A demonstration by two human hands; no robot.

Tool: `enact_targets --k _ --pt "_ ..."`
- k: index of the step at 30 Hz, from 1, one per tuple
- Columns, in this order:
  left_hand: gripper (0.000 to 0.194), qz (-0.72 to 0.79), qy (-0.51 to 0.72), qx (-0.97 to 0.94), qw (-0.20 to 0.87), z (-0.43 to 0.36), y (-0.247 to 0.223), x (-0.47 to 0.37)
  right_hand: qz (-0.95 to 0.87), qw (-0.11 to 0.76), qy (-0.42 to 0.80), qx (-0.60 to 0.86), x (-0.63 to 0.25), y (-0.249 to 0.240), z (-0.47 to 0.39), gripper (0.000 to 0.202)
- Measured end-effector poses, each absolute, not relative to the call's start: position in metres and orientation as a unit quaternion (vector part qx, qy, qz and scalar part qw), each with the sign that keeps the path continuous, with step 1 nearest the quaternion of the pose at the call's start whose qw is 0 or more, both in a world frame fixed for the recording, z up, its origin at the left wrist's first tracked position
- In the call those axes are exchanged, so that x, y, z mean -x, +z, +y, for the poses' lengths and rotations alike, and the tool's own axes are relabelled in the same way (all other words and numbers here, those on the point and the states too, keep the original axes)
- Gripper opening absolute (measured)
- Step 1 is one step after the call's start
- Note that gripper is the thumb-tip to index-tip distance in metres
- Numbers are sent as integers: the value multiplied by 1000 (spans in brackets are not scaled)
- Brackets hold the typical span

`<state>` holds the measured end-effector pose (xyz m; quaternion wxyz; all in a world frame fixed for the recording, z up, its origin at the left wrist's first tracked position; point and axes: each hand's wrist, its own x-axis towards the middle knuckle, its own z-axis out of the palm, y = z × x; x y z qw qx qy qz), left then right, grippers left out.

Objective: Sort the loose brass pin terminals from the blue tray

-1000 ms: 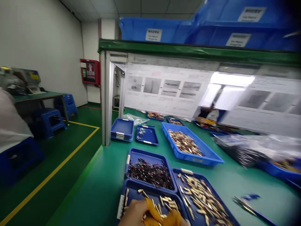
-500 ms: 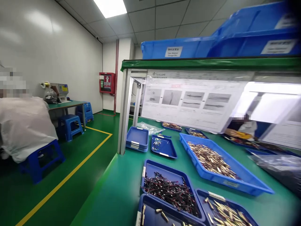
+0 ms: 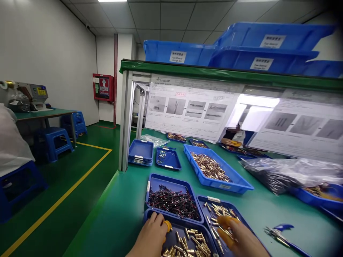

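Observation:
My left hand (image 3: 154, 230) has its fingers curled over the left side of the near blue tray (image 3: 148, 215); orange covers show on its fingertips, and what they hold, if anything, is hidden. Loose brass tubes (image 3: 184, 242) lie in that tray. Over the right-hand blue tray (image 3: 203, 203), my right hand (image 3: 237, 233) reaches in with orange-covered thumb and finger apart. Slim brass pieces (image 3: 215, 208) lie below and around its fingertips. Behind the near tray, another blue tray (image 3: 171, 180) holds a heap of dark wired parts (image 3: 174, 201).
A large blue bin (image 3: 235, 182) holds many brass parts. Pliers (image 3: 281, 233) lie at the right near plastic bags (image 3: 284, 175). Stacked trays (image 3: 140, 153) stand by the metal post (image 3: 125, 121). Instruction sheets (image 3: 187, 107) hang from the shelf. Another person sits beyond the table.
The view has swung right and tilted down. Both my hands have come into the picture over the near trays. More brass tubes and the pliers now show.

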<state>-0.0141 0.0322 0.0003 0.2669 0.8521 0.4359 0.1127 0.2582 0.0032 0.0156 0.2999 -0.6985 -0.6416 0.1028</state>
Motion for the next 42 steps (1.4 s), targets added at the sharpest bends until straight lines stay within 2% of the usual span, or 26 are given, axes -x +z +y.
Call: enact_targets --k 4,9,12,15,18,21,25,37,42 --pt "53 449 85 -848 268 28 2 12 -769 250 72 583 -180 29 33 18" --pt "60 460 82 -840 275 24 11 12 -791 240 65 559 -120 23 72 28" --pt "47 493 145 -794 325 20 11 6 -786 248 65 563 -123 19 73 29" --pt "30 496 263 -717 412 16 4 -4 -764 269 78 581 -139 18 47 24" --pt "23 460 345 -656 488 11 -3 -11 -730 293 146 599 -156 11 8 17" --pt "20 431 359 -628 539 6 -6 -14 -648 385 285 592 -164 -6 -25 5" --pt "15 410 358 -636 548 0 -4 -15 -570 461 358 578 -157 -21 -41 12" --pt "10 369 369 -584 622 -1 -13 -16 -572 431 371 591 -155 -22 -45 10" --pt "13 360 371 -537 666 0 -7 -17 -543 414 467 562 -150 -16 -45 20"
